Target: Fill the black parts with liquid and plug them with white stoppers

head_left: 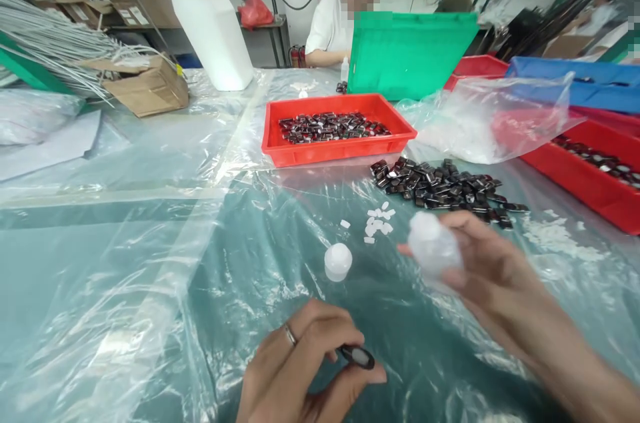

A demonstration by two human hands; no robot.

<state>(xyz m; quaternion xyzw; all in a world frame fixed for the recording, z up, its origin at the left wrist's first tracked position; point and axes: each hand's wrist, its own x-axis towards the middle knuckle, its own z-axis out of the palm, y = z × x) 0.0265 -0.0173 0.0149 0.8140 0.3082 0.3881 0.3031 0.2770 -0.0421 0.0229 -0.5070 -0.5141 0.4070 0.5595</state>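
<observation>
My left hand (300,369) is low in the middle, its thumb and fingers pinched on a small black oval part (358,357). My right hand (480,269) is to the right and a bit higher, wrapped around a small translucent white bottle (433,248). A white round cap (338,261) stands on the plastic sheet between and beyond the hands. Several tiny white pieces (377,223) lie just past it. A heap of dark parts (440,186) is spread on the sheet beyond my right hand.
A red tray (340,149) with dark parts sits centre back, another red tray (590,189) at right under a clear bag (490,123). A green crate (410,53), blue crate (575,83), white jug (213,26), cardboard box (150,86). A person (330,23) sits opposite.
</observation>
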